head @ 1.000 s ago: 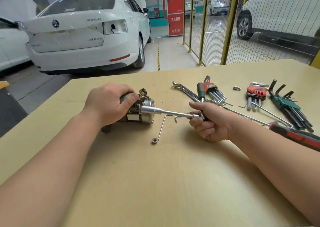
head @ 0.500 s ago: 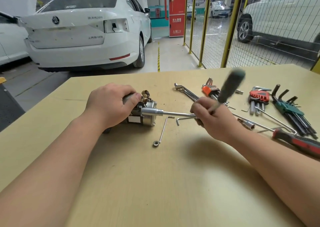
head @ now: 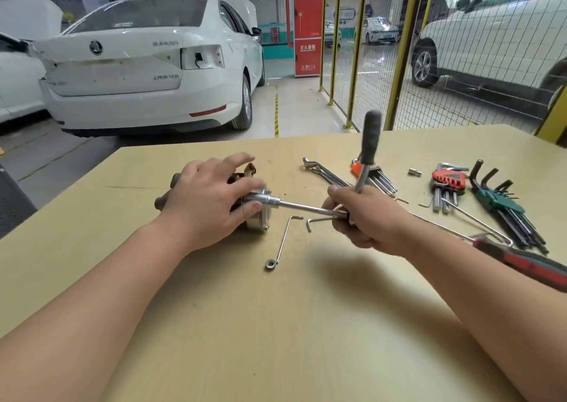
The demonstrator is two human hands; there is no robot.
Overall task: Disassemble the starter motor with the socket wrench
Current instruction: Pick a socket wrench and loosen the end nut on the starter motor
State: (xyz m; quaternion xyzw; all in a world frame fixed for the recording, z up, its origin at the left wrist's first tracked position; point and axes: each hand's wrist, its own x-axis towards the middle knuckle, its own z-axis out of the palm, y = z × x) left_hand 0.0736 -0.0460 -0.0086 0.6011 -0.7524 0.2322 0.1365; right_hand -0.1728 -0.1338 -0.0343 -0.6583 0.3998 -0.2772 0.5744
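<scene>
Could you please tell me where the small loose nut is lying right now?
In the head view, the nut lies on the table left of centre, beside the lower end of the bent hex key, below the starter motor.

Pretty obviously a car repair garage. A white sedan (head: 138,73) is parked just past the bench with an open tail lamp cut-out (head: 201,56), and a white SUV (head: 491,33) sits behind a yellow-posted wire mesh fence (head: 377,88). The grey painted floor has a dashed yellow line (head: 276,110), and there's a red fire cabinet (head: 308,30) at the back. On the tan wooden workbench (head: 276,325): a metal starter motor (head: 265,214), a red-holder hex key set (head: 449,179), a green-holder hex key set (head: 503,202) and some bent steel spanners (head: 325,173).
</scene>
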